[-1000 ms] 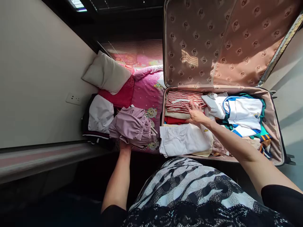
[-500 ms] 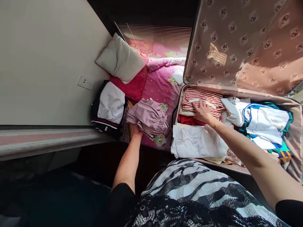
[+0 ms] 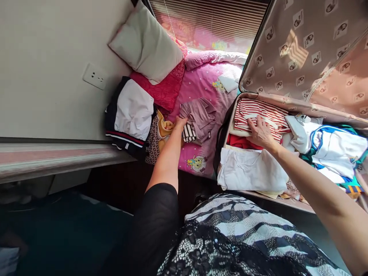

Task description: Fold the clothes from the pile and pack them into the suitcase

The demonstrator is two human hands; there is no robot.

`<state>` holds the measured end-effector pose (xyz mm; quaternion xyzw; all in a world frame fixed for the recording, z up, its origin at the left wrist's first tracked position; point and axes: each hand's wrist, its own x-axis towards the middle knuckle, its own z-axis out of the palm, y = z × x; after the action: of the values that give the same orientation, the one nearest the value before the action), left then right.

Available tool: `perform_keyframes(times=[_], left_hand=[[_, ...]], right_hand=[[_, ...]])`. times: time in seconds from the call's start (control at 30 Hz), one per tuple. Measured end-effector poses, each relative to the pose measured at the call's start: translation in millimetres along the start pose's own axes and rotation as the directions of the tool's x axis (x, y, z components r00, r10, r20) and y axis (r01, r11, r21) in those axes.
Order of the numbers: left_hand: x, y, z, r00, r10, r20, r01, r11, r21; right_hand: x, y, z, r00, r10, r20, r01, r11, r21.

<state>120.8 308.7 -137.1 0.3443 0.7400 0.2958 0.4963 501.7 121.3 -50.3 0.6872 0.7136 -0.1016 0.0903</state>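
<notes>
My left hand [image 3: 180,123] is closed on the left edge of a crumpled mauve garment [image 3: 203,117] lying on the pink bedding. A black-and-white striped cloth [image 3: 189,133] shows beneath it; my fingertips are partly hidden. In the open suitcase [image 3: 304,102], my right hand [image 3: 262,132] rests with fingers spread on a folded red-and-white striped garment [image 3: 260,109]. Red cloth [image 3: 241,142] shows just below that, and a folded white garment [image 3: 250,170] lies at the suitcase's near left corner.
White and blue clothes [image 3: 335,149] fill the suitcase's right side. Left of the mauve garment lie yellow cloth [image 3: 164,126], brown patterned cloth [image 3: 152,143] and a white-and-navy garment [image 3: 133,111]. A pale pillow [image 3: 149,42] leans by the wall near a socket [image 3: 94,76].
The view has shifted. My left hand has reached further up the bed. The pleated pink garment above it no longer shows; mauve and striped cloth do. My right hand stays on the striped garment.
</notes>
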Motion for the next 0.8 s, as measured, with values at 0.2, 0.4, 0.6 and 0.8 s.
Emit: perform_keyframes(times=[0.2,0.4,0.6,0.8], left_hand=[[-126,7,30.8,0.76,0.628,0.167,-0.639,0.676,0.366],[-255,10,77.5,0.021,0.241,0.97,-0.984,0.178,-0.022],[-281,23,130.4,0.128,-0.152,0.98,-0.986,-0.122,0.11],[-309,-3,94.8,0.119,-0.001,0.993,-0.962,-0.247,0.115]], right_hand=[[-17,-6,-7,0.996,0.058,-0.072,-0.048,0.99,0.131],[-110,-1,3,0.987,-0.095,0.127,0.075,0.985,0.159],[-196,-18,19,1.0,-0.02,0.014,0.019,0.996,0.091],[-239,-47,15,0.965,-0.094,-0.244,0.129,0.983,0.131]])
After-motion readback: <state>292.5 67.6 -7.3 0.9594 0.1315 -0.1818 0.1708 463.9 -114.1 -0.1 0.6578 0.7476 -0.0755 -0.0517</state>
